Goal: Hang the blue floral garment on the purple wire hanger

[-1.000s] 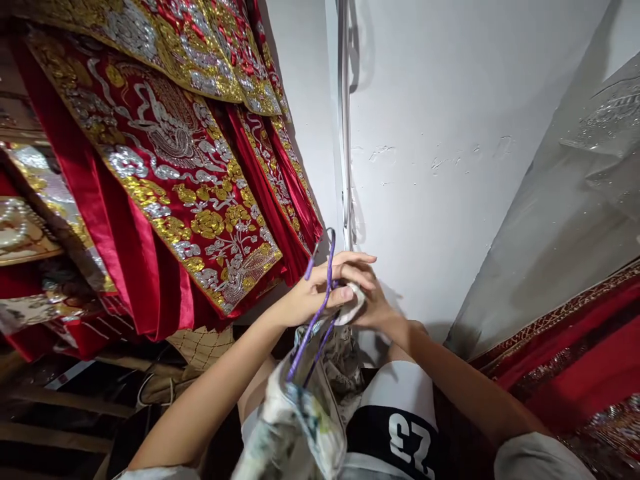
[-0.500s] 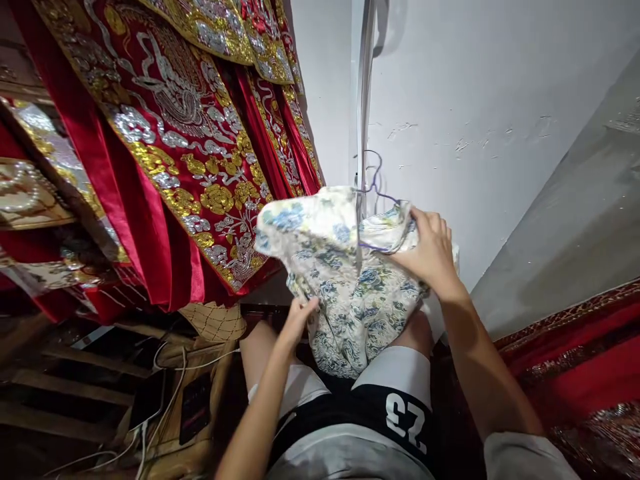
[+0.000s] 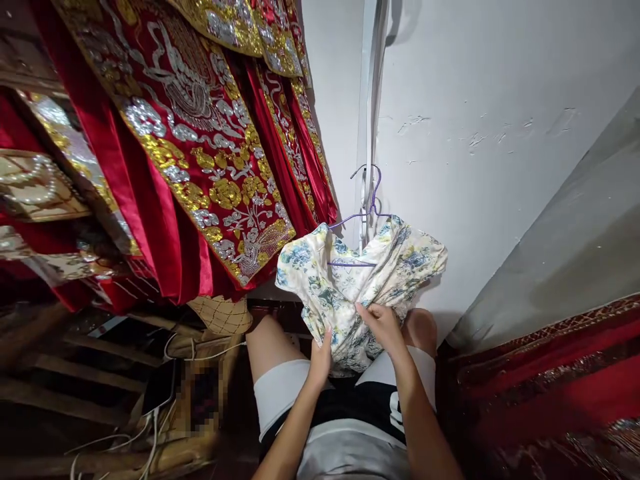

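A white top with blue and green flowers hangs on a purple hanger in front of my lap. Both shoulders of the top sit on the hanger, and the hanger's bar shows through the V-shaped neckline. Low on the left side, my left hand is closed on the fabric, thumb on top. My right hand pinches the cloth at the middle of the front, below the neckline. The lower part of the top bunches over my thighs, partly hidden by my hands.
A red cloth with gold and silver embroidery hangs at the left. Below it, a wooden chair carries a phone and white cables. A white strap runs down the pale wall. Red fabric lies at right.
My right hand has left the top's right shoulder and moved down to the middle of the front. The top now faces me, spread on the hanger. My left hand has shifted slightly right and down.
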`<state>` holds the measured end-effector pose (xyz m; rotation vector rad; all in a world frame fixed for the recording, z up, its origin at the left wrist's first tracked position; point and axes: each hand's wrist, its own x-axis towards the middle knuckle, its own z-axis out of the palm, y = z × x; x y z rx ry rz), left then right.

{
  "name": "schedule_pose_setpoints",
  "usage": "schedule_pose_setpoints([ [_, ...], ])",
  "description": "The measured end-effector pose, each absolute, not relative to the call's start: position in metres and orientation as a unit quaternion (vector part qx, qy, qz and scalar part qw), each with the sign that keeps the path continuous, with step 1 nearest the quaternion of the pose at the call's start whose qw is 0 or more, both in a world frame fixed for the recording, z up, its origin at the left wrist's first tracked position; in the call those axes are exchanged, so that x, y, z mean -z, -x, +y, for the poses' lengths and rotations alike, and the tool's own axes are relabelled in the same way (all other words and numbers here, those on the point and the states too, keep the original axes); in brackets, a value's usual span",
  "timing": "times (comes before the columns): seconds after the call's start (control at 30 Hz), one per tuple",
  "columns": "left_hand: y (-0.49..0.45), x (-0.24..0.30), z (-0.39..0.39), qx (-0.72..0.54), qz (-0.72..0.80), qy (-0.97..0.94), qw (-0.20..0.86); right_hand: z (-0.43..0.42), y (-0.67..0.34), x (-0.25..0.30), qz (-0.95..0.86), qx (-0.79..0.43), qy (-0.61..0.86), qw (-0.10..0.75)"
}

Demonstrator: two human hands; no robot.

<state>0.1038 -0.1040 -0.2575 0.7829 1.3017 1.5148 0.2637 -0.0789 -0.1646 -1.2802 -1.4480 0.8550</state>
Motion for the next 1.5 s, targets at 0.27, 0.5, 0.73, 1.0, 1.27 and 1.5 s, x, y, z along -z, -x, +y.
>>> schedule_pose_setpoints([
  [0.27, -0.101, 0.263, -0.116, -0.637, 0.587, -0.314, 0.389, -0.085, -0.286, 0.164, -0.6, -0.423, 0.569, 0.37],
  [0.5, -0.105, 0.243, -0.127, -0.652, 0.524, -0.536, 0.112, -0.094, -0.293, 0.172, -0.599, -0.468, 0.549, 0.348],
  [0.73, -0.147, 0.233, -0.11, -0.554, 0.452, -0.641, 0.278, -0.096, -0.292, 0.174, -0.574, -0.554, 0.491, 0.349],
  [1.0, -0.156, 0.219, -0.118, -0.563, 0.43, -0.632, 0.314, -0.098, -0.294, 0.163, -0.567, -0.584, 0.429, 0.391],
  [1.27, -0.151, 0.233, -0.117, -0.59, 0.454, -0.6, 0.294, -0.099, -0.294, 0.157, -0.456, -0.619, 0.442, 0.463],
  [1.5, -0.157, 0.252, -0.119, -0.588, 0.442, -0.611, 0.291, -0.075, -0.289, 0.099, -0.423, -0.593, 0.374, 0.574],
])
